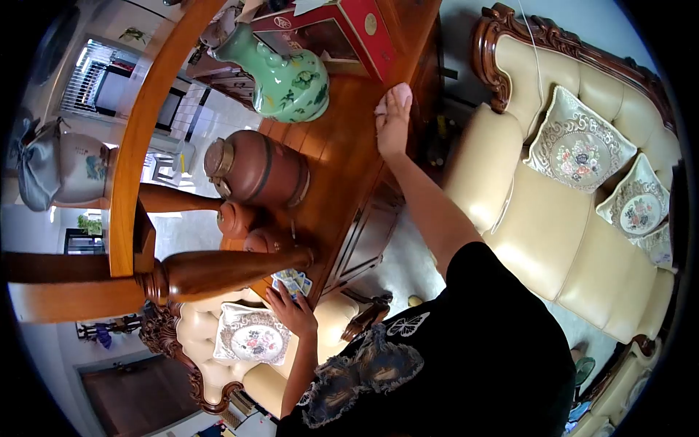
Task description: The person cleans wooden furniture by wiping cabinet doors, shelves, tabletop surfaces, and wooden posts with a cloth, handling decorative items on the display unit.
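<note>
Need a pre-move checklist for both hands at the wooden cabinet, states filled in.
1. Pink cloth under the right hand: ok, at its fingers.
2. Right hand's clearance to the red box: not ok, cloth sits close by its corner; contact unclear.
3. Green vase stable: ok, stands on its base on the wooden cabinet, apart from both hands.
4. Brown jar closed: ok, lid on.
5. Left hand grip on the card-like pile: cannot tell, fingers at its edge, grip not clear.
</note>
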`<action>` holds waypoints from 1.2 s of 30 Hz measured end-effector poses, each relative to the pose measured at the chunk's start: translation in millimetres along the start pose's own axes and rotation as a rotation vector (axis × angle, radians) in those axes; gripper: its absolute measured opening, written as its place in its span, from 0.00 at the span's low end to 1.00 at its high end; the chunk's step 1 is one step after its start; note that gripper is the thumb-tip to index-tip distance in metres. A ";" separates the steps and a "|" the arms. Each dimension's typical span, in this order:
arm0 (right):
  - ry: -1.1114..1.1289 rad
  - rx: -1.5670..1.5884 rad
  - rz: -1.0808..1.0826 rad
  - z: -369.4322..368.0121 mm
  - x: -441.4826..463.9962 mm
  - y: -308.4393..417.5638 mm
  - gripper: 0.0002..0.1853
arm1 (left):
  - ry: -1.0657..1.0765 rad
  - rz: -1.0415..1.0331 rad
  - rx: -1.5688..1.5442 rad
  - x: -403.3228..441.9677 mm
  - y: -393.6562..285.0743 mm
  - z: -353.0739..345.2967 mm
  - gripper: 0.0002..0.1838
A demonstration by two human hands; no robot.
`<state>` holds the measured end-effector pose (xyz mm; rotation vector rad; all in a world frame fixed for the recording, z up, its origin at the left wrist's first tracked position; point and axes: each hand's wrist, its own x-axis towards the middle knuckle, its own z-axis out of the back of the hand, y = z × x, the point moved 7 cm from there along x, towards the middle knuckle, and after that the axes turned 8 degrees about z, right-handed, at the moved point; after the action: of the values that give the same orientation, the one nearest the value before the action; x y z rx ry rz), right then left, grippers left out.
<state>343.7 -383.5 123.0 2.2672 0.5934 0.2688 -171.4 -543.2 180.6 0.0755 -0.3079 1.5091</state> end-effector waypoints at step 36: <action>0.533 -1.038 0.453 -26.0 -362.9 15.7 0.33 | -0.010 0.021 -0.273 -7.6 19.8 -2.0 0.35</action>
<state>23.8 -555.7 148.8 1.2621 0.0997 1.1328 -190.9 -548.7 174.0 -0.1379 -0.5211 1.4745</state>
